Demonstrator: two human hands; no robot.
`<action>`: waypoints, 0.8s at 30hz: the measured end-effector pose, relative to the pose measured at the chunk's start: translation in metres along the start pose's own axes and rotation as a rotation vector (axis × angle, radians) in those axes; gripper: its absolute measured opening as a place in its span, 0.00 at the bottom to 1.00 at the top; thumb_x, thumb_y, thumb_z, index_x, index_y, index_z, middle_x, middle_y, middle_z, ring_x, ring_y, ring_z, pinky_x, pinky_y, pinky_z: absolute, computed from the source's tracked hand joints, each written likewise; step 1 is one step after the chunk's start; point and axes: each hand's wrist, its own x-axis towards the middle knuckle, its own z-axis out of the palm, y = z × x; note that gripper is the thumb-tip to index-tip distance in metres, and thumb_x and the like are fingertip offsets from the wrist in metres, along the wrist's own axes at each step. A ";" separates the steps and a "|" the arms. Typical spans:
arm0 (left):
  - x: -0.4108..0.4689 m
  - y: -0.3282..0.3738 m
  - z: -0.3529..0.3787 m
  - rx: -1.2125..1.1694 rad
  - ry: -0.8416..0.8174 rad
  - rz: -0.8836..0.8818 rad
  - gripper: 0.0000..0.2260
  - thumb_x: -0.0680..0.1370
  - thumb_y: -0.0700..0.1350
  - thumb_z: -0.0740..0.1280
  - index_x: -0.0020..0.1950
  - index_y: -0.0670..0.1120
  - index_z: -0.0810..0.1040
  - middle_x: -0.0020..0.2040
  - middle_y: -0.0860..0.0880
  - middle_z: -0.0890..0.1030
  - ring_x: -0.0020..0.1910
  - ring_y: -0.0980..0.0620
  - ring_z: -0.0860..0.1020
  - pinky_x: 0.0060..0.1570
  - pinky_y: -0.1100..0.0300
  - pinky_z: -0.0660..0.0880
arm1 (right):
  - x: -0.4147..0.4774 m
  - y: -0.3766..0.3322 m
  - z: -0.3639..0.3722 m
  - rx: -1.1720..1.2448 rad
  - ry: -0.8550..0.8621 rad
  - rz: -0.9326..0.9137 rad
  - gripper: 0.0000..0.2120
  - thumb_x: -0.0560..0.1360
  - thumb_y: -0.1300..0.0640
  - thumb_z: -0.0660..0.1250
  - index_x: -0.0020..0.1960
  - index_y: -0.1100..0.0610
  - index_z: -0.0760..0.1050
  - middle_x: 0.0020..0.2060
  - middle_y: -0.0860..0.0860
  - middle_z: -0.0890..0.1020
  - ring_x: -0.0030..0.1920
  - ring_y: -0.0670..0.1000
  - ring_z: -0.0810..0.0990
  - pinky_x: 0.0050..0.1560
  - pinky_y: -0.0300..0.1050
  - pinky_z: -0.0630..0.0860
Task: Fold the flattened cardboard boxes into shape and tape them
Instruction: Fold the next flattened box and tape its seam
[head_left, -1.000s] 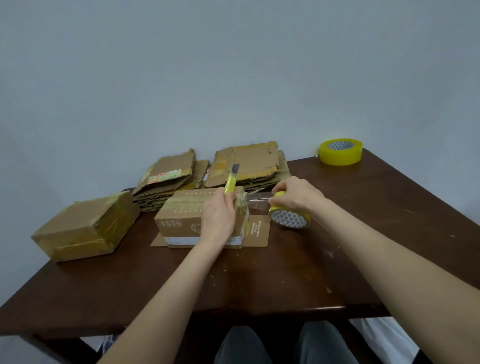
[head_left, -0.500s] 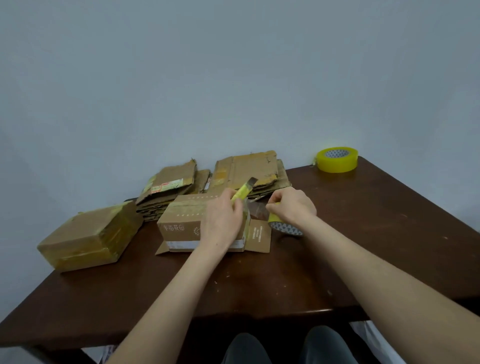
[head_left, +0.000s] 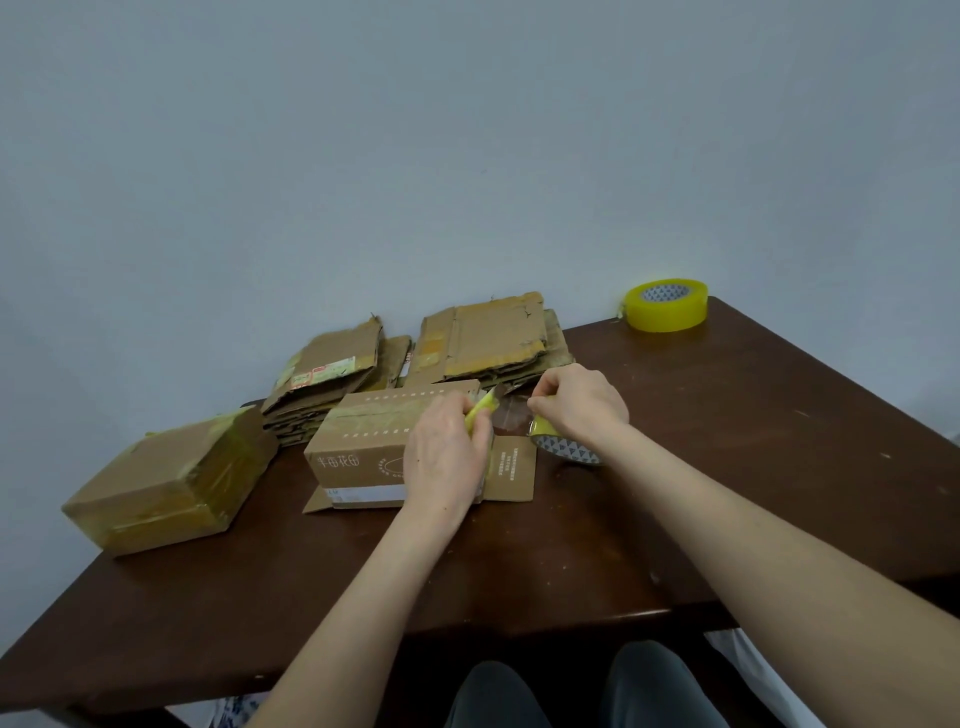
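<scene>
A folded brown cardboard box (head_left: 363, 441) with printed white characters lies on the dark wooden table (head_left: 727, 493), its right end flap open flat. My left hand (head_left: 441, 457) rests against the box's right end and grips a yellow utility knife (head_left: 480, 410), blade pointing right. My right hand (head_left: 582, 405) holds a yellow tape roll (head_left: 563, 447) just right of the box. A clear strip of tape (head_left: 506, 415) stretches from the roll to the box top, with the knife tip at it.
A finished box (head_left: 166, 483) wrapped in yellowish tape sits at the left. Two stacks of flattened cardboard (head_left: 332, 374) (head_left: 488, 338) lie at the back by the wall. A second yellow tape roll (head_left: 667, 304) stands at the far right corner. My knees show below the table edge.
The knife has tipped from upright down to the right, onto the stretched tape. My right hand with the roll has dropped lower, closer to the box end.
</scene>
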 end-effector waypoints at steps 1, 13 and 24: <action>0.000 0.000 0.001 0.014 -0.001 0.005 0.07 0.80 0.48 0.62 0.48 0.45 0.75 0.43 0.51 0.73 0.39 0.54 0.71 0.38 0.62 0.65 | 0.000 0.000 0.000 0.003 -0.002 -0.002 0.05 0.77 0.50 0.65 0.44 0.46 0.78 0.46 0.49 0.81 0.48 0.53 0.79 0.42 0.46 0.74; -0.004 0.004 0.011 0.134 -0.037 -0.015 0.07 0.81 0.50 0.60 0.45 0.49 0.68 0.38 0.52 0.74 0.37 0.50 0.72 0.36 0.59 0.64 | 0.003 0.002 -0.001 0.005 0.001 -0.011 0.06 0.77 0.50 0.64 0.42 0.46 0.78 0.47 0.49 0.82 0.48 0.53 0.79 0.43 0.46 0.75; -0.002 -0.002 0.016 0.305 -0.057 0.049 0.09 0.81 0.51 0.57 0.51 0.48 0.71 0.37 0.52 0.74 0.34 0.51 0.71 0.32 0.59 0.63 | 0.002 0.004 0.000 0.024 -0.007 -0.027 0.07 0.77 0.52 0.64 0.42 0.46 0.78 0.45 0.47 0.81 0.46 0.52 0.79 0.42 0.45 0.74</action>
